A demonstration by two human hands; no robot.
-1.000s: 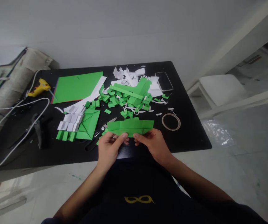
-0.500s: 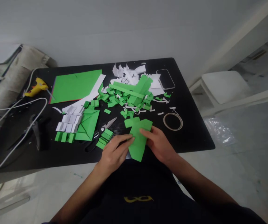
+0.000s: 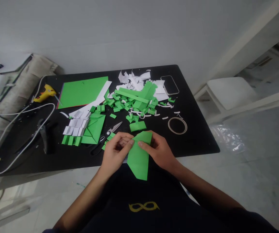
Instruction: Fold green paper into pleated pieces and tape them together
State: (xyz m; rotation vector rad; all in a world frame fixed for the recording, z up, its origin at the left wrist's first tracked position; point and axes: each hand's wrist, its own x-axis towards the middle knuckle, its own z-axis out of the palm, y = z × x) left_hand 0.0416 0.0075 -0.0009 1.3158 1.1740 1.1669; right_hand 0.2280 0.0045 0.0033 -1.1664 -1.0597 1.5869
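Closest in, wearing a dark shirt (image 3: 151, 189) with a yellow mark (image 3: 143, 206) on its front. Just above that mark, holding a long green paper piece (image 3: 139, 158) in both hands, tilted, with clipped corners and the lower end toward the shirt. Pinching its left edge narrowly between thumb and fingers of the left hand (image 3: 116, 150); gripping its upper right part with the right hand (image 3: 162, 150), thumb pressed to the face (cannot make out the fingers behind it).

Looking onto the black table (image 3: 197, 142), passing black-handled scissors (image 3: 108, 133) near the left hand, then a smaller green paper (image 3: 137, 127) just beyond the held piece. To the left, seeing rows of white folded pieces (image 3: 75, 126) beside a flat green folded paper (image 3: 94, 129); to the right, a tape ring (image 3: 178, 133) lying flat.

Farther out, meeting a heap of green cut pieces (image 3: 127, 98), backed by crumpled white scraps (image 3: 134, 82). Left of those, finding a large green sheet (image 3: 81, 92) partly under a white strip (image 3: 98, 97), and a yellow glue gun (image 3: 45, 93) near its left edge. Farthest, reaching a plain wall (image 3: 129, 29).
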